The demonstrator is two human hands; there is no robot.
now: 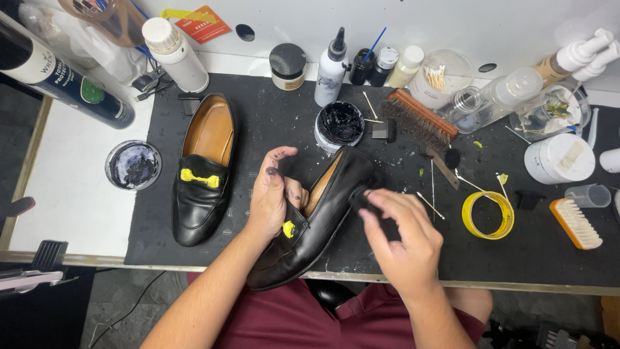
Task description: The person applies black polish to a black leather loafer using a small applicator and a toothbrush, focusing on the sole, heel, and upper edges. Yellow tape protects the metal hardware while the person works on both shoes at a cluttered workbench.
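A black shoe (316,223) lies tilted near the front edge of the black mat (491,258), with its toe hanging past that edge toward the person. A bit of yellow tape (288,229) sticks to its top. The left hand (271,197) wraps around the shoe from the side, with the thumb up and the fingers tucked into the opening, so it holds the shoe tight. Dark smudges mark the fingertips. The right hand (403,236) bends down at the wrist and pinches a small dark pad (359,198) against the shoe's side. The pad is mostly covered by the fingers, so its shape is hard to make out. A second black shoe (203,171) lies flat toward the left edge of the mat, also with yellow tape on it. An open jar of black polish (340,124) stands just behind the held shoe. A wooden brush (418,119) lies to the right of the jar. A yellow tape roll (487,214) lies toward the right side of the mat.
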